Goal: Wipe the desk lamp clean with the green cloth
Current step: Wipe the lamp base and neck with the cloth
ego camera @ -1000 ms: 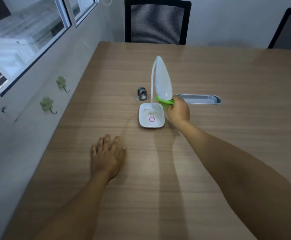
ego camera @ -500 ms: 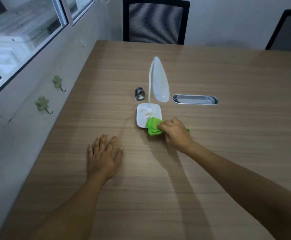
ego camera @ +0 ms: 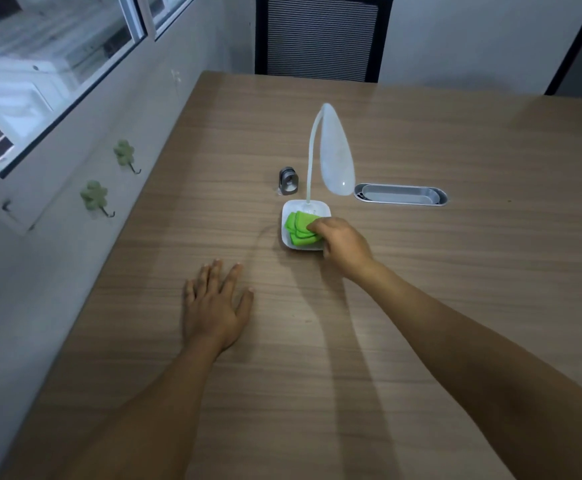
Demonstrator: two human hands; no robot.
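Observation:
A white desk lamp (ego camera: 334,157) stands mid-table, its drop-shaped head hanging from a thin curved neck over a square white base (ego camera: 291,206). The folded green cloth (ego camera: 299,227) lies on that base, covering most of it. My right hand (ego camera: 343,242) presses on the cloth, fingers closed over its right edge. My left hand (ego camera: 215,303) rests flat on the wooden table (ego camera: 456,271), fingers spread, well to the near left of the lamp and holding nothing.
A small grey metal object (ego camera: 288,181) stands just left of the lamp neck. A silver cable slot (ego camera: 400,194) is set in the table to the lamp's right. Two dark chairs (ego camera: 320,36) stand at the far edge. The wall with green hooks (ego camera: 94,197) runs along the left.
My right hand brought the cloth down from the lamp head to the table beside the base, then onto the base. The left hand stayed flat.

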